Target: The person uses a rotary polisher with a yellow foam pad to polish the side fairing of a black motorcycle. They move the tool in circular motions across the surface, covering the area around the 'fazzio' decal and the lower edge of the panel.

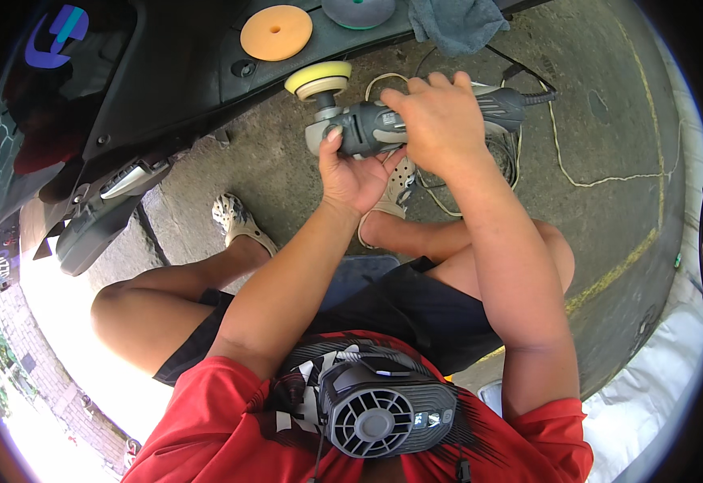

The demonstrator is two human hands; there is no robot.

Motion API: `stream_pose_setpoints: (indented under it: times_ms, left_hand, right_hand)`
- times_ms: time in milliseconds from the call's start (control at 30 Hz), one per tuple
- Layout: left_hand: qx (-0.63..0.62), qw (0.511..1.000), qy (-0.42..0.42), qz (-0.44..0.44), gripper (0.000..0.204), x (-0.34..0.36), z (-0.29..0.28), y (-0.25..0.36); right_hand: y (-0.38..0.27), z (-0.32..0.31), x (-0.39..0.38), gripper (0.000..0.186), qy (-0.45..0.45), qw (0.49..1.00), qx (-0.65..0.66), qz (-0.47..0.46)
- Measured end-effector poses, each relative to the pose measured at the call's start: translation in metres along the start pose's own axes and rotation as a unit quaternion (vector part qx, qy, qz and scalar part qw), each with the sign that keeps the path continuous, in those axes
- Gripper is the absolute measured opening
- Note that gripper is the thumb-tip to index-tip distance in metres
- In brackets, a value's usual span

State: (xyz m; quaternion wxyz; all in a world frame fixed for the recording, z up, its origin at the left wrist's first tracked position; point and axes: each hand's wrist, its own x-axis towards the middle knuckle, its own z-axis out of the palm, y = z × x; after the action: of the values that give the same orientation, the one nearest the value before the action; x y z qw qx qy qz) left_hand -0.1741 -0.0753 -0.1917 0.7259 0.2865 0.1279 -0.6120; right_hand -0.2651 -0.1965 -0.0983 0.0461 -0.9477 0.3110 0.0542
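Note:
A grey and black handheld polisher (371, 129) lies sideways across both of my hands, its cord leaving the right end. The yellow foam pad (319, 76) on its head faces up, close to the black vehicle panel (174, 80). My left hand (355, 173) cups the polisher's head from below, the thumb pressed against its near side. My right hand (440, 121) is wrapped over the body from above. Beyond the pad, an orange foam pad (276, 33) and a dark grey pad (358, 11) rest on the panel.
A grey-blue cloth (457, 24) drapes over the panel's edge. Coiled cable (508, 161) lies on the concrete floor (609, 161) under the polisher, and a thin pale cord runs right. A black footrest (98, 233) juts out at left. A small fan (375, 423) hangs at my chest.

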Motion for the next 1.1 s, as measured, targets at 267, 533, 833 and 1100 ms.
stream_pose_setpoints:
  times_ms: [267, 533, 833, 1100]
  left_hand:
    - [-0.024, 0.994, -0.061, -0.092, 0.075, 0.034, 0.033, -0.036]
    - [-0.051, 0.998, -0.017, -0.043, 0.073, 0.002, 0.009, -0.001]
    - [-0.043, 0.996, 0.029, 0.07, 0.074, -0.052, -0.035, 0.06]
    - [-0.056, 0.994, 0.057, 0.07, 0.072, -0.057, -0.041, 0.07]
  right_hand:
    - [0.046, -0.013, -0.015, 0.047, -0.034, 0.992, -0.062, 0.104]
    - [0.003, -0.01, 0.002, 0.046, -0.032, 0.998, -0.046, 0.021]
    - [-0.087, -0.01, 0.026, 0.047, -0.014, 0.997, 0.017, -0.073]
    - [-0.096, -0.001, 0.025, 0.043, -0.033, 0.996, 0.044, -0.071]
